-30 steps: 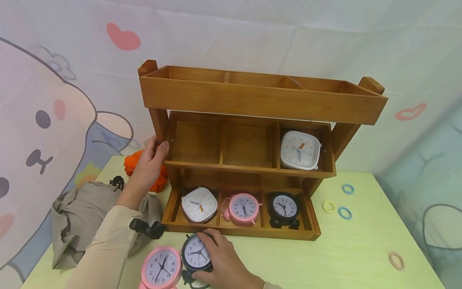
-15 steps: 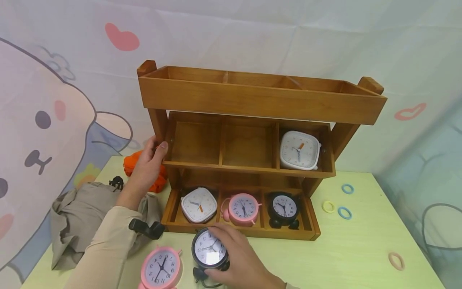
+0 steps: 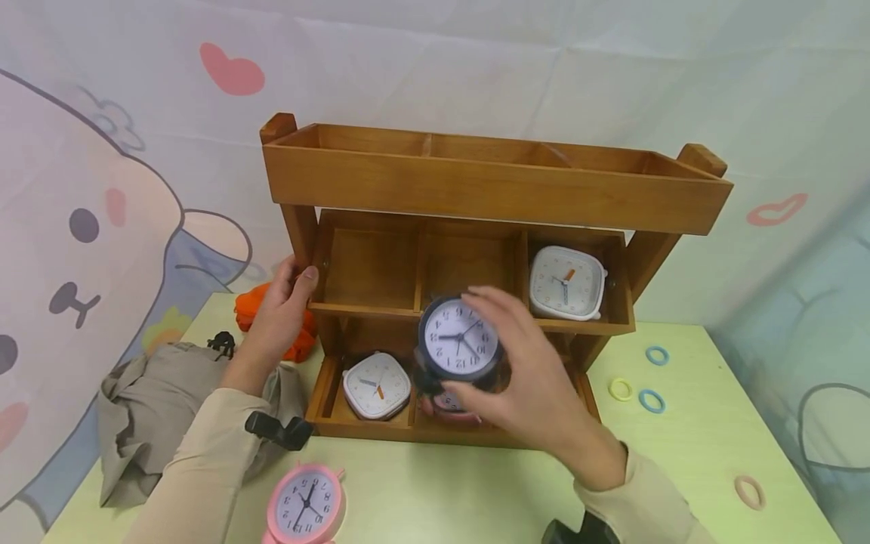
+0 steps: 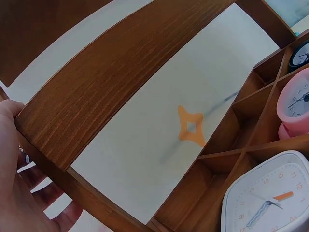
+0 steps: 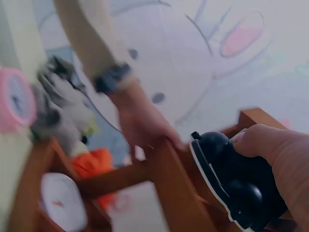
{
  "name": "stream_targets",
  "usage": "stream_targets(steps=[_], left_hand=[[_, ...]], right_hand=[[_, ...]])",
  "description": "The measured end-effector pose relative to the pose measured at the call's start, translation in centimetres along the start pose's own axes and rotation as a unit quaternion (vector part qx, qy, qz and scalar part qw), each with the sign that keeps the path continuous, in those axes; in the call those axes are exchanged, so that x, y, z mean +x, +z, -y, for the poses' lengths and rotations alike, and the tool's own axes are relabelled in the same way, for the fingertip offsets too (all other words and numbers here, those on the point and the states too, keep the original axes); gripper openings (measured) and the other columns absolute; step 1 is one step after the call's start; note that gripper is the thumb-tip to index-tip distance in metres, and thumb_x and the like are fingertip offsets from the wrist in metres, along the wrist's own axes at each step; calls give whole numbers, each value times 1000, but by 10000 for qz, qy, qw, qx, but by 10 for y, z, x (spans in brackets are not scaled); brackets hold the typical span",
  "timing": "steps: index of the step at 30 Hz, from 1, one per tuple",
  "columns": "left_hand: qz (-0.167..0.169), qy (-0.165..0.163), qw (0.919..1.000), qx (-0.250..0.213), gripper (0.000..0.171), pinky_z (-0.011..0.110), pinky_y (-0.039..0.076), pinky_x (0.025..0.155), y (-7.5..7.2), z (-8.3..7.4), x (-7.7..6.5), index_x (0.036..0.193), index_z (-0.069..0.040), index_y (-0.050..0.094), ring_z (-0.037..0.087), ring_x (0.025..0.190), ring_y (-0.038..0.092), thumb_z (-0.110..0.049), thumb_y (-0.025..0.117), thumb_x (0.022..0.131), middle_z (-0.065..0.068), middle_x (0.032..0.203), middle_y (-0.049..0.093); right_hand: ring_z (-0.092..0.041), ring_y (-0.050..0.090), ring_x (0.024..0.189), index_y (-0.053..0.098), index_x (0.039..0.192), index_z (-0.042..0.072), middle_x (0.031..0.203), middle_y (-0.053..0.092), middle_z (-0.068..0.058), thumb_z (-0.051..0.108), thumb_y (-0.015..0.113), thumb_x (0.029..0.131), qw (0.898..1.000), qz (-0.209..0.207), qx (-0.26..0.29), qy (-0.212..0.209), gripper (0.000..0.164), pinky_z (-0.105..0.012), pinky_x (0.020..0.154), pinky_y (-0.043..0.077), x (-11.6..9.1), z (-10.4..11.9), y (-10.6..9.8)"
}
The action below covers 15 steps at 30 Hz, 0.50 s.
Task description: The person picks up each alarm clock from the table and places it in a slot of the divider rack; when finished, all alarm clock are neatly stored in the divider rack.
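Observation:
My right hand holds a black twin-bell alarm clock between thumb and fingers, in front of the middle compartment of a three-tier wooden shelf. The right wrist view shows the bells of this clock from behind. My left hand grips the shelf's left side at the middle tier, thumb on the wood and fingers behind. A white clock sits in the middle tier's right compartment. On the bottom tier are another white clock, a partly hidden pink clock and a second black clock.
A pink alarm clock lies on the table in front of the shelf. To the left are a beige cloth heap and an orange cloth. On the right lie a yellow ring, two blue rings and a pinkish ring.
My right hand has lifted the black alarm clock from beside the pink one on the table, up and rightward to the shelf front. The left hand keeps its place on the shelf.

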State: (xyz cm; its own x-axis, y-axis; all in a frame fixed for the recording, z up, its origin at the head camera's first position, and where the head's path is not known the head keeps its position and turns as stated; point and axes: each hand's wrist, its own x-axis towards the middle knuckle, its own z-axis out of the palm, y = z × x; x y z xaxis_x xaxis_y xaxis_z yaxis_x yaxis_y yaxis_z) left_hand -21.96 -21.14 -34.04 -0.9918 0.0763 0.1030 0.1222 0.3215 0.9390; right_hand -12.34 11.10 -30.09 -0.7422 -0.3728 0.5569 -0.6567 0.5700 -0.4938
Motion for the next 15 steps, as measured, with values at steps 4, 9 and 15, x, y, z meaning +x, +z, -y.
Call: stream_targets(steps=[4,9,15], left_hand=[[-18,-1,10000,7,73,54,17,122,0,0,0,159,-18,8,32,149,22,-55,36,102,11,162,21],[-19,-10,10000,25,72,54,17,123,0,0,0,159,-20,8,31,149,21,-54,35,103,10,163,21],[-20,4,10000,5,69,53,16,123,-1,0,-1,159,-20,9,31,149,22,-52,35,104,11,162,22]], right_hand=[[-23,47,130,47,144,13,148,43,-6,29,87,73,9995,-207,-137,201,83,-46,99,51,30,-11,-21],[-29,46,129,48,143,8,144,47,-14,30,85,76,9971,-242,-549,465,79,-52,105,44,56,-29,-32],[-33,43,136,46,145,12,150,42,-15,35,83,78,9932,-48,-877,758,80,-54,111,39,74,-48,-27]])
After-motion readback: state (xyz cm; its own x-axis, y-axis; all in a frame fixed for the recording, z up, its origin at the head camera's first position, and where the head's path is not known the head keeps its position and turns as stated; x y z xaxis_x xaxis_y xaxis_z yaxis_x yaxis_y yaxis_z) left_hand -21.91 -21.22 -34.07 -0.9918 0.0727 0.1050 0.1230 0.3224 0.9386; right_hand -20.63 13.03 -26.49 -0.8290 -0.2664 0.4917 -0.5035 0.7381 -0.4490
